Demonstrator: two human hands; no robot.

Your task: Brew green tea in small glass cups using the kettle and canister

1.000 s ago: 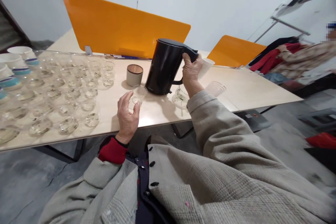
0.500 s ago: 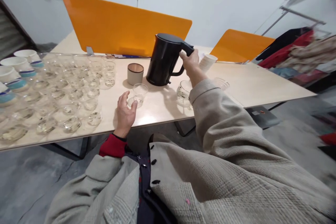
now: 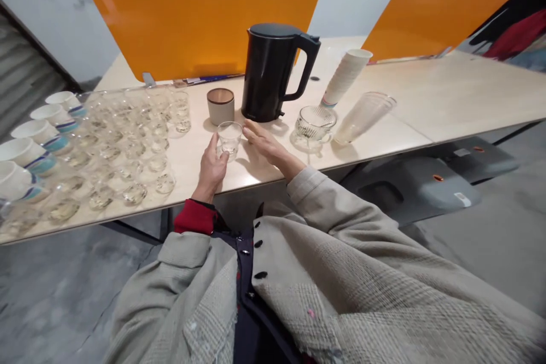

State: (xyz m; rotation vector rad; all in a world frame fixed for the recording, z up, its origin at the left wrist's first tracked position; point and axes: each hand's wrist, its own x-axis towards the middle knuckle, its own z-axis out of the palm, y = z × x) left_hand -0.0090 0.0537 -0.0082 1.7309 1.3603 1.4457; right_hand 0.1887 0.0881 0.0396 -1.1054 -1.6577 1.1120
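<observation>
A small clear glass [image 3: 229, 139] stands on the pale wooden table [image 3: 426, 108], just in front of a black kettle [image 3: 273, 71]. My left hand [image 3: 213, 166] wraps its fingers round the glass from the left. My right hand [image 3: 264, 142] lies beside the glass on its right, fingers stretched out flat on the table, holding nothing. The kettle stands upright by itself with its handle to the right. A beige cup with a brown rim [image 3: 220, 105] is to the kettle's left.
Several small clear glasses [image 3: 128, 148] and white bowls with blue bands [image 3: 25, 151] fill the table's left part. A glass mug [image 3: 313, 124], a stack of paper cups [image 3: 344, 77] and a lying stack of clear plastic cups [image 3: 362, 116] are at the right. Orange dividers [image 3: 200, 28] stand behind.
My right hand has let go of the kettle's handle and come down flat beside the glass. My left hand has closed round the glass. The kettle now stands upright.
</observation>
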